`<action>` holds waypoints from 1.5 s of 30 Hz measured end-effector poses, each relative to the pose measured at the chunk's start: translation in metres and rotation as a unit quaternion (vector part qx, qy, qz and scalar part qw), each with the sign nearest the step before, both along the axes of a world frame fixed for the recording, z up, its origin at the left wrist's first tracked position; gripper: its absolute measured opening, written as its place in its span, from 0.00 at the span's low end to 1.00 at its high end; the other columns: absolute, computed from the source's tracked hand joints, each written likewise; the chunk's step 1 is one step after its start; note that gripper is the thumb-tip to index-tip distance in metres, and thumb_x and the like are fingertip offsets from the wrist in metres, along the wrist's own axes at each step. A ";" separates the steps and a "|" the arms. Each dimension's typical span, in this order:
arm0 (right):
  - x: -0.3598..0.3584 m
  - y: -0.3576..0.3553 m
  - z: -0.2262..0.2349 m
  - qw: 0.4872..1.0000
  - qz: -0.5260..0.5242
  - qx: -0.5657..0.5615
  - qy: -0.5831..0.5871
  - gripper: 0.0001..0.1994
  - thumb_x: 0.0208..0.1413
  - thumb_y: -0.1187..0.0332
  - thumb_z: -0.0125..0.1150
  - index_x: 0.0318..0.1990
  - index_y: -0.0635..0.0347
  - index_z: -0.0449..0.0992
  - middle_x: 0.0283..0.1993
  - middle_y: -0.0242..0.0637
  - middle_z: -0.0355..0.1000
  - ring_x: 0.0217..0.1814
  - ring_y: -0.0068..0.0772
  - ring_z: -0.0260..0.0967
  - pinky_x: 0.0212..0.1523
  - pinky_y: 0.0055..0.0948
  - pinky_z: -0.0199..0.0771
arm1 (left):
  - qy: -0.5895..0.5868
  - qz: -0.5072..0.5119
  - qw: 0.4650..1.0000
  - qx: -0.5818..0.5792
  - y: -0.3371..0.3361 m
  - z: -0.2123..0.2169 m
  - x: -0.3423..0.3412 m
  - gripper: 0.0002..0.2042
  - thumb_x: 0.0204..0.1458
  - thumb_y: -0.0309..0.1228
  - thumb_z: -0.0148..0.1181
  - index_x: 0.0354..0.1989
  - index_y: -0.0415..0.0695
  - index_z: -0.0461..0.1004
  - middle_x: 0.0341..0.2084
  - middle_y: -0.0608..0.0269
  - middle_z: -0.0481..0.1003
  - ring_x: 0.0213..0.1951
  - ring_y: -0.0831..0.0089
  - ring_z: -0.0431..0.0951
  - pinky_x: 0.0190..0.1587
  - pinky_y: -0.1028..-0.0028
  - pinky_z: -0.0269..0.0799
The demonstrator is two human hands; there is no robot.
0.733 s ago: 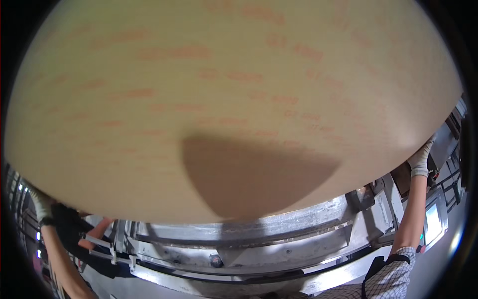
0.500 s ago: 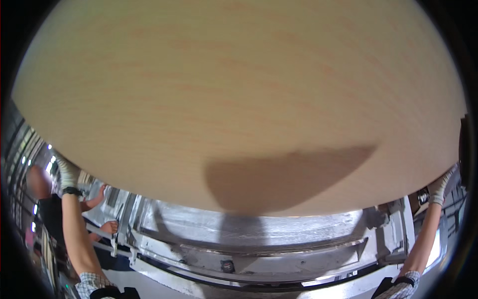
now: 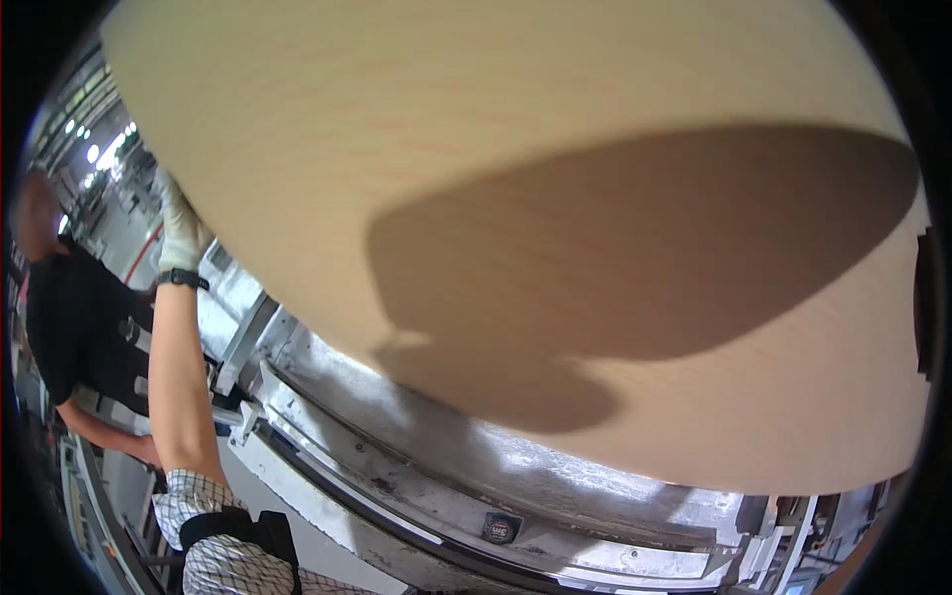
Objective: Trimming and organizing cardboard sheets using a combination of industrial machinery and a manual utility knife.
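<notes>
I held a big, thin wooden board (image 3: 516, 198) up in front of me. It was pale brown and so wide that it filled almost all I could see. It was tipped, with its left side higher than its right side. A dark shadow lay across the middle of it, most likely my own, because lights shone from behind me.

My left hand (image 3: 180, 226) was in a white glove, with a black watch (image 3: 181, 280) on the wrist. It was up high at the left edge of the board, and the fingers seemed wrapped around that edge. I think I gripped it there because a sheet this wide needs a hand out at the side to keep it steady. My arm was stretched out long, and my checked sleeve (image 3: 213, 516) was down low.

My right hand was hidden. I could not tell what it was doing or whether it held the board, because the board and the dark rim covered that side.

Under the board was a long grey metal machine (image 3: 416, 466) with rails and a flat bed. The bottom edge of the board hung just above it, not touching that I could see.

Off to my left another person in a black shirt (image 3: 74, 327) bent over beside the machine. That person's hand was low and well apart from my board.
</notes>
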State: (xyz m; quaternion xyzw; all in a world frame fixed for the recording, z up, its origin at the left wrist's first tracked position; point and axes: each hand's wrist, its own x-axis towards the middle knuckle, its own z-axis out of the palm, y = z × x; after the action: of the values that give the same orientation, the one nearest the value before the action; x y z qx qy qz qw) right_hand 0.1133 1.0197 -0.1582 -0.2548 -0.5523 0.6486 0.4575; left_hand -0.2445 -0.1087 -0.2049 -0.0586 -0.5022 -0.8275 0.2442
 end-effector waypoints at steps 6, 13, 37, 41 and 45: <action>-0.023 0.009 -0.093 0.989 0.023 -0.004 -0.148 0.36 0.65 0.42 0.39 0.72 0.55 0.48 0.75 0.34 0.46 0.77 0.33 0.40 0.75 0.37 0.40 | -0.018 -0.059 0.996 -0.062 0.087 -0.029 -0.002 0.41 0.49 0.64 0.55 0.64 0.47 0.61 0.60 0.61 0.67 0.60 0.67 0.67 0.62 0.63 0.66; -0.037 0.029 -0.208 0.959 0.060 -0.031 -0.277 0.35 0.66 0.43 0.38 0.72 0.57 0.46 0.75 0.34 0.45 0.77 0.33 0.39 0.75 0.37 0.38 | -0.097 -0.015 0.987 -0.125 0.125 -0.087 -0.026 0.48 0.46 0.70 0.51 0.67 0.45 0.56 0.64 0.59 0.62 0.64 0.64 0.63 0.66 0.60 0.60; -0.071 0.049 -0.313 0.930 0.144 0.035 -0.336 0.33 0.68 0.49 0.34 0.73 0.61 0.41 0.77 0.35 0.39 0.78 0.33 0.34 0.76 0.38 0.34 | -0.362 -0.080 0.828 -0.421 0.116 -0.208 -0.054 0.35 0.59 0.60 0.43 0.64 0.42 0.65 0.59 0.54 0.69 0.60 0.66 0.67 0.63 0.68 0.57; -0.086 0.071 -0.347 0.930 0.159 0.035 -0.331 0.33 0.69 0.50 0.34 0.73 0.61 0.41 0.77 0.35 0.38 0.79 0.34 0.33 0.76 0.39 0.33 | -0.498 -0.011 0.636 -0.590 0.142 -0.196 -0.052 0.45 0.52 0.68 0.46 0.66 0.39 0.60 0.59 0.47 0.68 0.63 0.57 0.64 0.66 0.67 0.53; -0.050 0.114 -0.361 0.908 0.158 0.096 -0.376 0.32 0.70 0.52 0.32 0.73 0.62 0.39 0.77 0.35 0.36 0.79 0.33 0.31 0.76 0.37 0.32 | -0.586 -0.085 0.726 -0.350 0.131 -0.225 -0.046 0.47 0.48 0.67 0.54 0.66 0.38 0.59 0.63 0.48 0.63 0.65 0.61 0.61 0.63 0.63 0.61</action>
State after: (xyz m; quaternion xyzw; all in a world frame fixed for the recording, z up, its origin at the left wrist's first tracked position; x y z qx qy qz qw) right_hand 0.0631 1.1342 -0.5196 -0.3442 -0.7760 0.5124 0.1295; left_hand -0.2909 0.0221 -0.4296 0.3139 -0.7927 -0.4798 -0.2073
